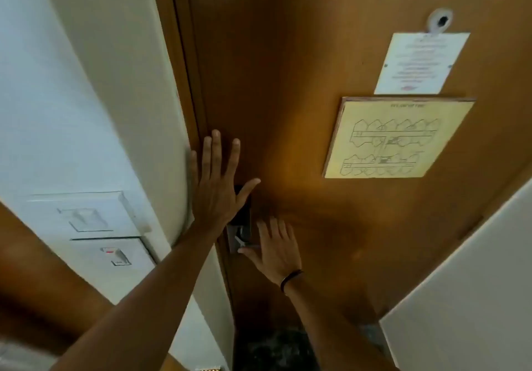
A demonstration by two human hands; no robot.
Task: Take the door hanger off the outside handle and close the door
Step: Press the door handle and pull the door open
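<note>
The brown wooden door point(288, 83) fills the middle of the view, seen from its inner side, with its left edge against the frame. My left hand point(216, 186) lies flat on the door with fingers spread, just above the dark lock plate point(244, 212). My right hand point(276, 250) rests open on the door beside the metal handle point(240, 241), fingers close to it. No door hanger is visible in either hand or anywhere in the view.
A white notice point(420, 62) and a yellow floor-plan sign point(397, 137) hang on the door below a peephole point(440, 21). Wall switches point(86, 221) sit on the white wall at left. A pale wall panel point(475, 298) stands at lower right.
</note>
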